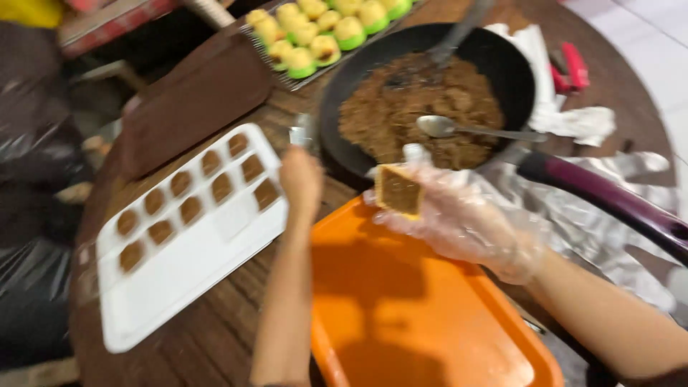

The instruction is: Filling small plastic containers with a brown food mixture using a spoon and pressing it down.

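brown square filled pastry [399,190] pinched in gloved right hand [459,218]; left hand [301,175] blurred, grip unclear

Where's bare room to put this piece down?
The orange tray below the right hand is bare. The white tray is free along its near half. The pan and the far rack of green cakes are crowded.

Gloved right hand [466,218] holds a brown filled square [398,191] above the orange tray [401,315]; left hand [301,179] beside.
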